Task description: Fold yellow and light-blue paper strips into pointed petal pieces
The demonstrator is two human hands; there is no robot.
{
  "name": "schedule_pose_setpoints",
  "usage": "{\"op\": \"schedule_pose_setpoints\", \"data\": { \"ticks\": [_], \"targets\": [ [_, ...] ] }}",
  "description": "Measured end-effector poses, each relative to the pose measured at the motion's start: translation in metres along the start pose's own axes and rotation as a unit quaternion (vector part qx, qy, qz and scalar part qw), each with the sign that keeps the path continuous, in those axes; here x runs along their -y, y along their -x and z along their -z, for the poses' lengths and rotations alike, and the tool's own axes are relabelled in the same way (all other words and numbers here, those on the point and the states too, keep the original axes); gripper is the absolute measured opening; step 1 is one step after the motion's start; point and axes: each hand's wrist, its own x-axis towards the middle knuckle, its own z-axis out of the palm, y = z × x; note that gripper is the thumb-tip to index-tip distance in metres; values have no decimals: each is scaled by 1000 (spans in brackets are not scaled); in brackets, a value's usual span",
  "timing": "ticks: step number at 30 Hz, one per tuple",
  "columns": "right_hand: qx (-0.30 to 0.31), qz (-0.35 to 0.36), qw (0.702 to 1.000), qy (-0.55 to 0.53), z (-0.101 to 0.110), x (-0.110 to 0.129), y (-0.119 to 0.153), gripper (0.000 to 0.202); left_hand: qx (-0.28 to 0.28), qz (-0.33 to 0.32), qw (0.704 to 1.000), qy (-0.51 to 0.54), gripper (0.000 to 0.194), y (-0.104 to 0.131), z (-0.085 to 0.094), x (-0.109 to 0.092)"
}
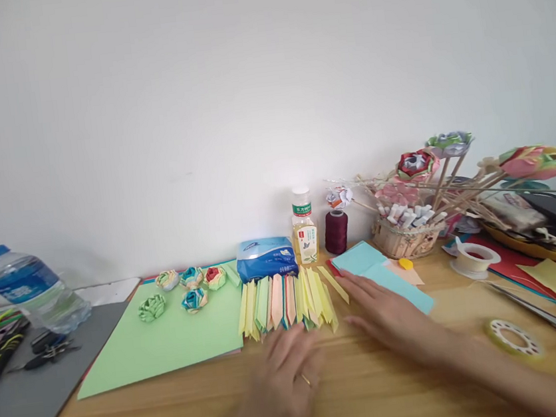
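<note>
The left hand (293,364), blurred, is at the near edge of the strips (276,302), which lie in a row in front of the tissue pack (266,258); I cannot tell if it grips any. The right hand (388,313) is spread, with nothing visible in it, just beside 1 slanted yellow strip (333,284). Such folds, I judge, call for light, flat fingertips, 1 strip at a time, leaving neighbours aligned.
</note>
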Motion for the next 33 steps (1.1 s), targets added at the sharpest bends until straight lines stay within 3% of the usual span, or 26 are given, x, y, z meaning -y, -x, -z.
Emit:
{"op": "schedule_pose_setpoints", "data": {
  "ticks": [3, 6, 9, 13, 18, 21, 25, 29, 33],
  "targets": [
    [75, 1, 997, -36, -5, 22, 0, 57, 65, 9, 983, -174, 37, -2, -7, 10],
    [82, -12, 995, -60, -7, 32, -4, 57, 134, -31, 968, -209, 41, -8, -13, 18],
    [77, -15, 995, -65, -12, 32, -11, 69, 161, -47, 963, -213, 49, -19, -17, 27],
    [84, -18, 994, -62, -23, 28, -21, 60, 157, -61, 953, -250, 47, -31, -26, 40],
    [27, 10, 997, -67, -21, 13, -19, 60, 151, -21, 948, -280, 44, -35, -34, 42],
    [-11, 7, 1000, -25, -13, -11, -16, 58, 150, -23, 950, -274, 51, -36, -31, 38],
    [-62, -65, 989, 113, -10, -49, -15, 54, 123, -37, 963, -237, 58, -39, -24, 30],
    [-41, -36, 992, 116, -14, -60, -14, 30, 90, -85, 976, -177, 44, -43, -21, 17],
    [-43, -20, 994, 103, -12, -50, -9, 39, 75, -163, 977, -117, 29, -46, -18, 3]
  ]
}}
